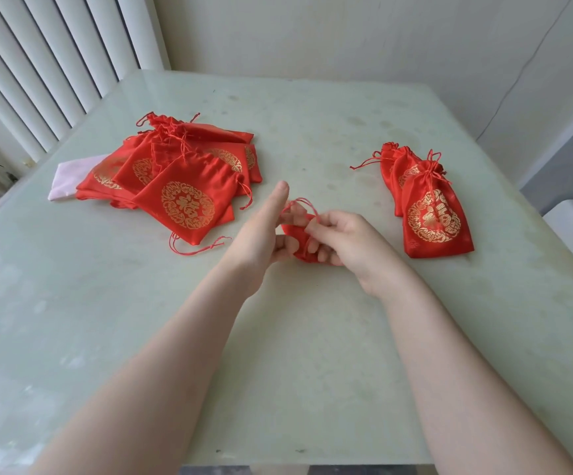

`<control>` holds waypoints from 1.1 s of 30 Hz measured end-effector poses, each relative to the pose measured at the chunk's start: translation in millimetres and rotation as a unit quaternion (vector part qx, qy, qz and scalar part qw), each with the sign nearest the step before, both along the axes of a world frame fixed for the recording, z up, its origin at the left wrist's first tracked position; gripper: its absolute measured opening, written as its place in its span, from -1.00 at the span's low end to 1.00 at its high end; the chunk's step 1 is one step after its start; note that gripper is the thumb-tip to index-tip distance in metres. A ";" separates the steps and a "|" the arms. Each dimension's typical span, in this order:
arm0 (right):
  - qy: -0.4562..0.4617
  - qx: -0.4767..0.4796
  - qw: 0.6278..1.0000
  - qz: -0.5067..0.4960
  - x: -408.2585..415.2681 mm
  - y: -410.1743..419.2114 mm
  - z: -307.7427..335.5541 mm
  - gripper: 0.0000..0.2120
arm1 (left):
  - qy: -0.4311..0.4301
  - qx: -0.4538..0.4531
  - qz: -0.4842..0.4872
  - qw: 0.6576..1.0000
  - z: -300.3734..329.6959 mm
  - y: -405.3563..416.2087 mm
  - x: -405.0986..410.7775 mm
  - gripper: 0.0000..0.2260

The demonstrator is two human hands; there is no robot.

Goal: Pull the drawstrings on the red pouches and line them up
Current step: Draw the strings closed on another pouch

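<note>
Between my two hands, above the middle of the table, is a small red pouch (299, 242), mostly hidden by fingers. My left hand (261, 231) holds its left side with the thumb stretched up. My right hand (340, 240) grips the pouch's right side and pinches its red drawstring (304, 203), which loops over the top. A loose heap of flat red pouches (182, 173) with gold round prints lies at the left. At the right, three pouches with drawn-shut necks (429, 204) lie overlapping in a row.
A pink cloth (69, 176) sticks out from under the heap at the left. The pale green table (278, 337) runs to a front edge near me. White vertical blinds (38, 63) hang at the back left, and a white wall stands behind.
</note>
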State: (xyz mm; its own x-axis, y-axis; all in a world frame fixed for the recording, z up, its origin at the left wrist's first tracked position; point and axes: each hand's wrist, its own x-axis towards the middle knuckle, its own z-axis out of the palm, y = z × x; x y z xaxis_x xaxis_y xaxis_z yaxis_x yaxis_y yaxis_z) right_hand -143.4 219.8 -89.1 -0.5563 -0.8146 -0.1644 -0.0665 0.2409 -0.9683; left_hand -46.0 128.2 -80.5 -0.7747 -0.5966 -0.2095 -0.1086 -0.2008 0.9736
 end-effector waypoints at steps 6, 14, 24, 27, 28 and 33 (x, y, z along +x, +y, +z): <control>-0.114 -0.094 0.985 -0.083 -3.5 -1.4 2.0 -0.72 | -0.043 -0.150 -0.080 0.985 -6.2 8.8 -0.7 -0.95; -0.121 -0.082 0.976 -0.159 -8.3 1.3 2.1 -0.77 | -0.036 -0.128 -0.024 0.991 -12.0 -0.3 -4.8 -0.76; -0.142 -0.241 0.956 -0.086 4.8 2.1 18.3 -0.74 | -0.117 -0.304 -0.040 0.945 -18.6 -0.6 -5.6 -0.76; -0.157 -0.225 0.961 -0.031 8.0 -0.7 14.8 -0.69 | -0.123 -0.370 -0.084 0.917 -17.9 2.5 -4.7 -0.76; -0.152 -0.215 0.965 -0.018 8.7 -2.4 12.5 -0.64 | -0.123 -0.371 -0.097 0.916 -17.7 3.1 -4.5 -0.78; -0.127 -0.204 0.970 0.046 7.8 -3.6 3.8 -0.62 | -0.107 -0.349 -0.115 0.924 -15.9 5.8 -2.3 -0.75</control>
